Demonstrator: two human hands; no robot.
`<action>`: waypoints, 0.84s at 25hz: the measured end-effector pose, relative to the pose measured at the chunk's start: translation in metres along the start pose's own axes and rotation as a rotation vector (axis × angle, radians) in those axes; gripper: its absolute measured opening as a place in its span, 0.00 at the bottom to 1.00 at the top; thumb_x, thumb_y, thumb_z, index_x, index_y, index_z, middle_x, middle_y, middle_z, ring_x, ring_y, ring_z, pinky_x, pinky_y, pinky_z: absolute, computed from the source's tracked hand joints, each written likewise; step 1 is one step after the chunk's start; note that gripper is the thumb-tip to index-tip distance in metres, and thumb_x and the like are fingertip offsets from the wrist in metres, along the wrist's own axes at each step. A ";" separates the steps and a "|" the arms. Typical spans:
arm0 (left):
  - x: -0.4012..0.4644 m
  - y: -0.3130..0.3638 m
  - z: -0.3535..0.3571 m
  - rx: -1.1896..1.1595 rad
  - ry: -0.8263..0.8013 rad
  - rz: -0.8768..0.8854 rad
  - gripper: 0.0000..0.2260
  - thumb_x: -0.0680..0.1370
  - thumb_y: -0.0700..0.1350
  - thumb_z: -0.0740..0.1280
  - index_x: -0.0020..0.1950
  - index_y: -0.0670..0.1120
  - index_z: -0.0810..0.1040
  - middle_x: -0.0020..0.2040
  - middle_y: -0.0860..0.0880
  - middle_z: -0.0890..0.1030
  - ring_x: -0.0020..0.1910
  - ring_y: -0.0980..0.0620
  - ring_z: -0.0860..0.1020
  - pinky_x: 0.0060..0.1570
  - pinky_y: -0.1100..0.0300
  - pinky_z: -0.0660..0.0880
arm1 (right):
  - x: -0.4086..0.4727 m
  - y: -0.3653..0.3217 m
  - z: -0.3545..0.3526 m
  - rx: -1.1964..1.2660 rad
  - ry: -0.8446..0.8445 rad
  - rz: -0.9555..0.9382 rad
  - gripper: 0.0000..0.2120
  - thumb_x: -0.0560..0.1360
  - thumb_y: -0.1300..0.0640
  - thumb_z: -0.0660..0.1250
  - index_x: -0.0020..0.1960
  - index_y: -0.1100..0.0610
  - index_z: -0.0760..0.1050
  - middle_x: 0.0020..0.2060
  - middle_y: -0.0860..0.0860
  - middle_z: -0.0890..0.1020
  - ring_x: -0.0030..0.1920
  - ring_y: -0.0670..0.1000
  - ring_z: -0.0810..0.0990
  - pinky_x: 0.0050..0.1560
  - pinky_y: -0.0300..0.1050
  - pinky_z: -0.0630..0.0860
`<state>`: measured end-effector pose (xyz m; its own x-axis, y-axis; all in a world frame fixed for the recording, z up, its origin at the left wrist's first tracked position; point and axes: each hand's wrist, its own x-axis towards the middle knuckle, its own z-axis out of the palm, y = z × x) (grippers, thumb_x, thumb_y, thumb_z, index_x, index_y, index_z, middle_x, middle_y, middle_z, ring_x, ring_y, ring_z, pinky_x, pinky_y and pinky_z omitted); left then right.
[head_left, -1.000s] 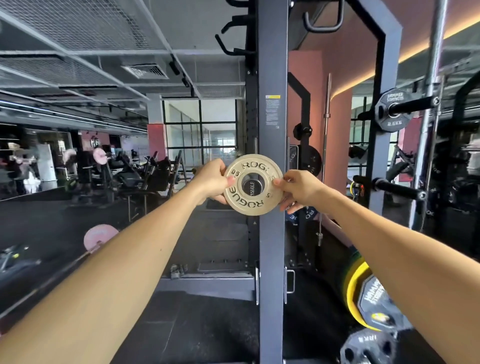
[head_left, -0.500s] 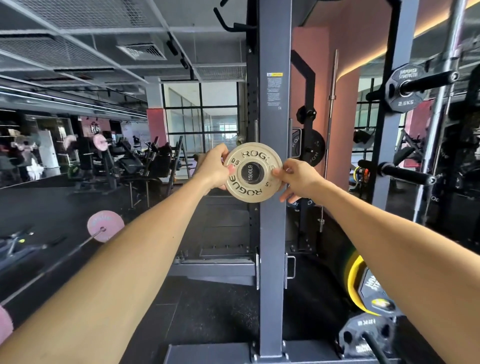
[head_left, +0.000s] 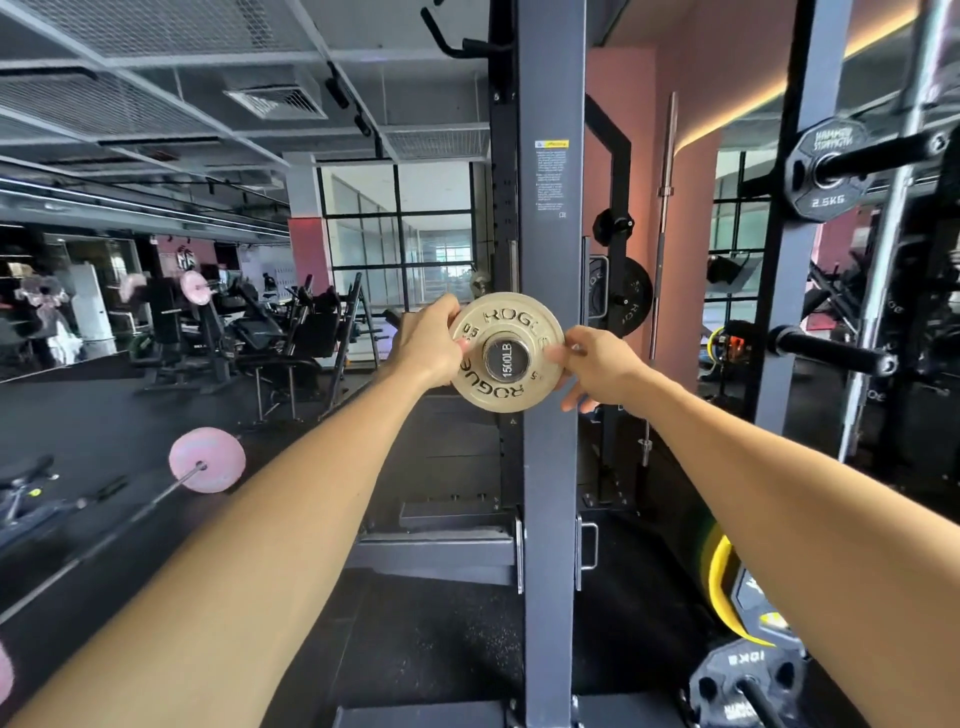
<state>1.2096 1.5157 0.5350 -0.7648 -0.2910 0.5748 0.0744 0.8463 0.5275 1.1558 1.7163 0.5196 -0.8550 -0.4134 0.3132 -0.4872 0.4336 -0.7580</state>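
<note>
Both your arms are stretched straight out. Your left hand (head_left: 428, 345) clamps the rim at 9 o'clock and your right hand (head_left: 597, 364) pinches it at 3, probably to keep the small cream round metal change plate (head_left: 511, 317) square. Its hole rings the black peg end (head_left: 506, 362) on the dark grey steel rack upright (head_left: 550, 467).

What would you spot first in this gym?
The pale weight plate marked ROGUE, dead centre, held at its edges by the left hand and right hand in front of the grey rack upright. Next, the pink plate at lower left and the yellow-rimmed plate at lower right.
</note>
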 end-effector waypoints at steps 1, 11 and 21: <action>0.007 -0.003 0.004 0.000 0.004 -0.001 0.09 0.77 0.40 0.69 0.47 0.51 0.71 0.50 0.47 0.79 0.47 0.43 0.80 0.46 0.45 0.81 | 0.007 0.004 0.002 0.009 0.004 -0.003 0.14 0.81 0.51 0.60 0.57 0.62 0.70 0.46 0.60 0.83 0.33 0.59 0.82 0.41 0.57 0.81; 0.108 -0.050 0.065 0.048 -0.016 0.019 0.12 0.77 0.42 0.69 0.57 0.53 0.74 0.53 0.44 0.80 0.53 0.43 0.78 0.53 0.49 0.75 | 0.118 0.041 0.011 -0.066 -0.008 -0.016 0.13 0.81 0.49 0.59 0.54 0.59 0.71 0.40 0.52 0.84 0.33 0.57 0.84 0.34 0.50 0.80; 0.227 -0.102 0.133 0.069 0.035 -0.033 0.13 0.76 0.42 0.68 0.59 0.53 0.76 0.52 0.45 0.80 0.51 0.42 0.78 0.45 0.53 0.73 | 0.261 0.088 0.026 -0.091 -0.005 0.012 0.14 0.82 0.50 0.58 0.53 0.62 0.70 0.45 0.57 0.84 0.33 0.59 0.84 0.33 0.48 0.81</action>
<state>0.9430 1.4229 0.5289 -0.7435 -0.3336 0.5796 0.0044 0.8642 0.5031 0.8945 1.6254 0.5197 -0.8600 -0.4118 0.3014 -0.4915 0.5095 -0.7063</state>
